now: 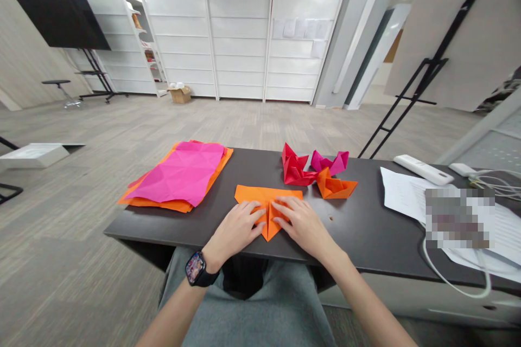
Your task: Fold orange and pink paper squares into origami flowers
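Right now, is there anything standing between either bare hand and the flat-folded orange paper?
Nothing visible: the left hand and right hand both touch the orange paper directly. The folded red paper shape stands apart, beyond it.

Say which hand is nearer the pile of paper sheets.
Left. Your left hand is right of the paper pile; your right hand is farther right, beyond the left.

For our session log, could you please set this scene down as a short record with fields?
Left hand: fingers on the left part of a partly folded orange paper sheet; left hand below a black watch
Right hand: right hand, fingers on the sheet's right part
Beyond, rightward: folded red paper, folded pink paper, folded orange paper
Leftward: flat paper stack, pink sheet on top
Surface: dark desk
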Demonstrator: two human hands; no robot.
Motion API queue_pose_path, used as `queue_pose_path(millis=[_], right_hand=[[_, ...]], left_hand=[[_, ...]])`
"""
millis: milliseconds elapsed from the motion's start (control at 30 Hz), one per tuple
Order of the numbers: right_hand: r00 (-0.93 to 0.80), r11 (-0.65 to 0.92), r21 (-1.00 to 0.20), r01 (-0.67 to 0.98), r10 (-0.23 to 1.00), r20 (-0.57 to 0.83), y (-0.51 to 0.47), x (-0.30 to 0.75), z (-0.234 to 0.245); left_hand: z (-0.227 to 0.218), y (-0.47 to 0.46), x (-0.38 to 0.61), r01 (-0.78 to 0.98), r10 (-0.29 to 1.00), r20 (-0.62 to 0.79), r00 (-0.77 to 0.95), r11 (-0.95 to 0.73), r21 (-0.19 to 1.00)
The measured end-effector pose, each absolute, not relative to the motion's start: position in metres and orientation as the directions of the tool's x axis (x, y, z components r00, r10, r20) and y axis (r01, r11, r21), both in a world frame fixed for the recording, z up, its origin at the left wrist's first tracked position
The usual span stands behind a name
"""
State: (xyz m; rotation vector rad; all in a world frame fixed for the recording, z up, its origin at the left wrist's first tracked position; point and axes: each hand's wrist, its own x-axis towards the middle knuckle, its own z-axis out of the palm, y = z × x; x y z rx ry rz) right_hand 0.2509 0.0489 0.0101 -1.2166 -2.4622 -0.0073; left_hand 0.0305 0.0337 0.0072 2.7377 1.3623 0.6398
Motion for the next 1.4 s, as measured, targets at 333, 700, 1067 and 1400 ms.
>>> queue_pose_path(millis=[333, 700, 1067, 1400], right_hand=[[-0.556, 0.624, -0.259, 0.737, 0.778, 0.291, 0.037, 0.245, 0.002], [-0.552, 0.613, -0.259, 0.746, 0.788, 0.272, 0.037, 0.243, 0.006], [-0.583, 0.622, -0.213, 0.753, 0.782, 0.221, 0.036, 0.241, 0.009], [-0.584, 0.608, -0.199, 0.768, 0.793, 0.173, 0.036, 0.240, 0.010]], left_hand=[[-0.005, 0.037, 0.032, 0.772, 0.769, 0.361, 0.527, -0.611, 0.176], [-0.006, 0.038, 0.033, 0.776, 0.767, 0.370, 0.525, -0.610, 0.163], [-0.006, 0.039, 0.032, 0.757, 0.746, 0.362, 0.558, -0.637, 0.145], [-0.005, 0.042, 0.030, 0.742, 0.737, 0.326, 0.593, -0.657, 0.135]])
